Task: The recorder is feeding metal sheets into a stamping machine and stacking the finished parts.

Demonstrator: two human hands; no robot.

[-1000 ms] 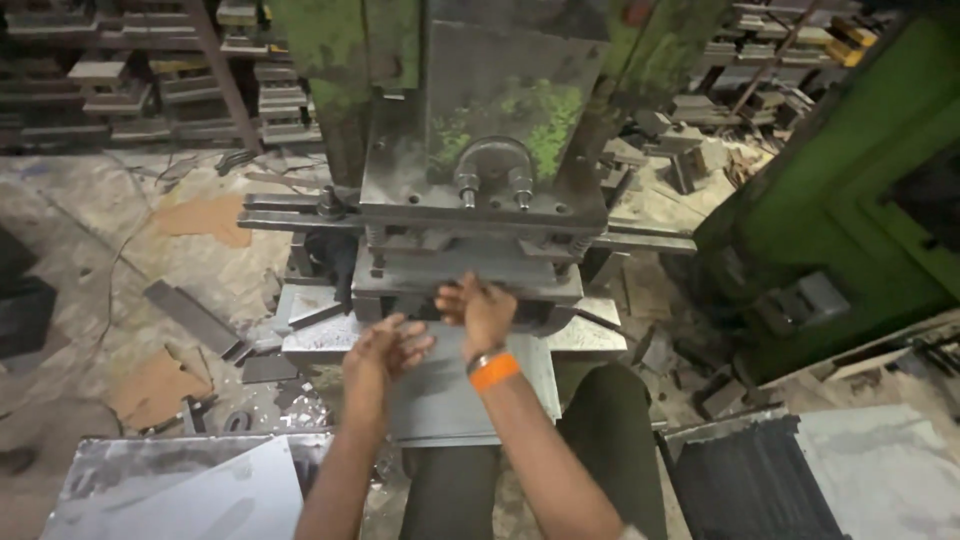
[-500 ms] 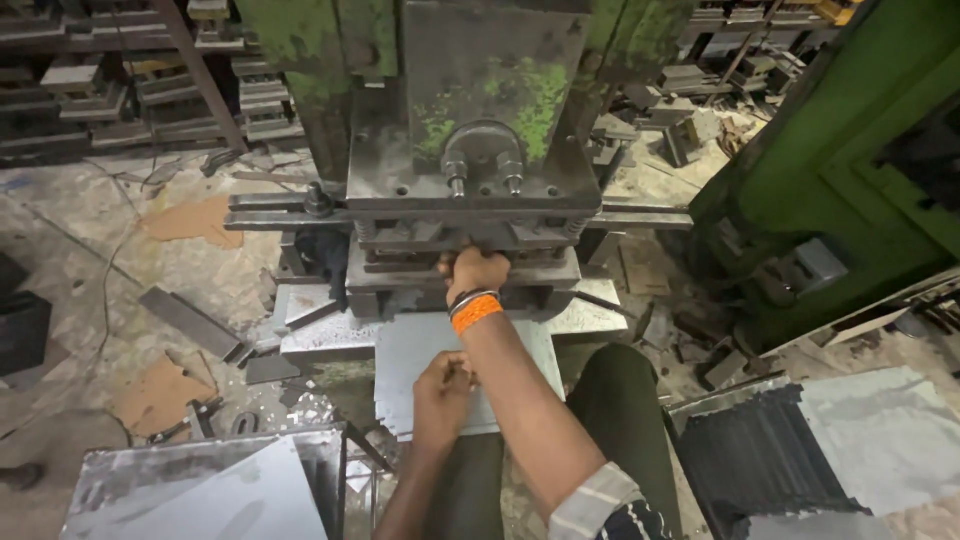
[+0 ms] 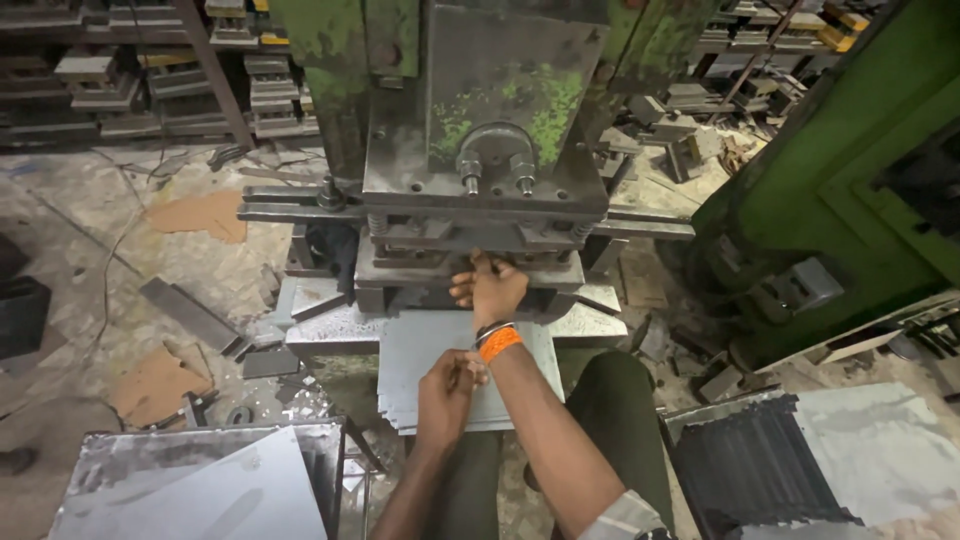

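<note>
Nearest, at the bottom left, lies a box of flat grey metal sheets (image 3: pixel 190 490), and on the right a dark ribbed stack (image 3: pixel 755 470) rests beside another pale sheet. Between them the person's knees frame the work. Just beyond, the left hand (image 3: pixel 447 392) is curled closed, pinching the near edge of the sheet stack (image 3: pixel 420 350) that rests on the press table (image 3: pixel 320 330) — several thin grey sheets lying one on another, their near ends overhanging the table toward the lap. Farther on, the right hand (image 3: pixel 490 290), with an orange wristband (image 3: pixel 499 343), reaches into the gap under the press head (image 3: pixel 485 150); its fingers are bent around something at the die opening, but what they grip is too small and shadowed to tell. Judging by how things lie, a sheet is at the feeding or positioning stage: the stack is on the table and one hand is in the die area, so no stroke seems safe or due yet, and most of the stack looks unprocessed. Behind the green press, far left, cardboard scraps (image 3: pixel 200 215) and metal offcuts litter the floor, and shelves of metal blocks (image 3: pixel 120 70) line the far wall. A second green machine (image 3: pixel 850 180) stands on the right.
</note>
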